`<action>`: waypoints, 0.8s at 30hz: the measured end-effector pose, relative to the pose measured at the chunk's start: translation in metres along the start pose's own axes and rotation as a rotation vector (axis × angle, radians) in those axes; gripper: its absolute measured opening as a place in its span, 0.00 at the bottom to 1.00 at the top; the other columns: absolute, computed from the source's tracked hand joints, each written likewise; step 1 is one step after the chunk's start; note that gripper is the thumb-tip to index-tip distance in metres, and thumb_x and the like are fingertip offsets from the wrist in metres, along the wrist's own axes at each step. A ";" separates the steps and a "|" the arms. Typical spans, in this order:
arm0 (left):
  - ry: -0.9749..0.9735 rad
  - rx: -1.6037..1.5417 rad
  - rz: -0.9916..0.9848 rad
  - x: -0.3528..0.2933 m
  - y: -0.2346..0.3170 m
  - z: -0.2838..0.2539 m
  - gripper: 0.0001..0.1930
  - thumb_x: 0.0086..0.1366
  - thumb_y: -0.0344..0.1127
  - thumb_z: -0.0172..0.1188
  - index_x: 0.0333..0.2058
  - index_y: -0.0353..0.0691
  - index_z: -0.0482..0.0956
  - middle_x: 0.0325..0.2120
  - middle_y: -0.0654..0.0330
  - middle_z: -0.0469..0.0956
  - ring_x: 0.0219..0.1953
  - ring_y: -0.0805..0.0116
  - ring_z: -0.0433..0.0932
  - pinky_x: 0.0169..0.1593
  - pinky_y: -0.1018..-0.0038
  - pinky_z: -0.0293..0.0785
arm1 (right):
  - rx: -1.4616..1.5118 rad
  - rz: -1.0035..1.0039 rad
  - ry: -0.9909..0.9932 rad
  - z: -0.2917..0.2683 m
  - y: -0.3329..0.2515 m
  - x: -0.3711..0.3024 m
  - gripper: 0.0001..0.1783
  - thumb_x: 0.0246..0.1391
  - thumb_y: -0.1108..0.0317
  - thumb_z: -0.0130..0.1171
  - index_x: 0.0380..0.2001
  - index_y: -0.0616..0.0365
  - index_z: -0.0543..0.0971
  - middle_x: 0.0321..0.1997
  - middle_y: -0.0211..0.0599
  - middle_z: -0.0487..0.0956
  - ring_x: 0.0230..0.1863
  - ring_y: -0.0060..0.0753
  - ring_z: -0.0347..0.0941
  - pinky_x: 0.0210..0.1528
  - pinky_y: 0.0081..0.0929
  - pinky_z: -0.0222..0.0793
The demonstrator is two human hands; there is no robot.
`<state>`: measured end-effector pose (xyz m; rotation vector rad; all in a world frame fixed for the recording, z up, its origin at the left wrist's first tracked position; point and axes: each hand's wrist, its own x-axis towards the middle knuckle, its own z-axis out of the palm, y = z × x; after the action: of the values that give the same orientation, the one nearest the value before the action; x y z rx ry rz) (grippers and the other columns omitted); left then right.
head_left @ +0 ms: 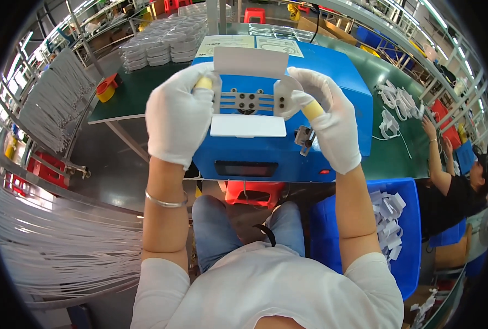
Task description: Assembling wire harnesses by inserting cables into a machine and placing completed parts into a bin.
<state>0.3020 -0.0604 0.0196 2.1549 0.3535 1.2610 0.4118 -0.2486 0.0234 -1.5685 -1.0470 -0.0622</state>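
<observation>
Both my hands wear white gloves with yellow covers on the thumbs. In front of me stands a blue machine (337, 71) with a slotted metal fixture (247, 101) on its top. A white upper panel (250, 60) and a white lower plate (247, 126) lie on either side of that fixture. My left hand (181, 112) is closed at the fixture's left end, its thumb bent inward. At the right end my right hand (329, 112) has its thumb and fingers curled by a pale rounded end piece (286, 96). The fingers hide what each hand pinches.
A blue bin (411, 241) with white scraps stands by my right arm. White coiled cables (400, 104) lie on the green table (389, 148). Stacked clear trays (167, 41) sit at the back left. White cords (74, 236) hang on my left. Another person works at far right.
</observation>
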 end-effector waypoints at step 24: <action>-0.342 -1.187 -0.525 -0.084 -0.020 0.046 0.17 0.65 0.37 0.54 0.43 0.26 0.73 0.34 0.47 0.80 0.26 0.66 0.80 0.29 0.75 0.79 | -0.430 -0.200 -0.220 0.005 -0.019 0.051 0.05 0.49 0.80 0.55 0.31 0.63 0.76 0.29 0.35 0.79 0.33 0.26 0.76 0.39 0.21 0.71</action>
<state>0.3000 -0.1046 -0.0674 1.0896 -0.0163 0.5170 0.4277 -0.2175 0.0646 -1.8797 -1.4322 -0.2721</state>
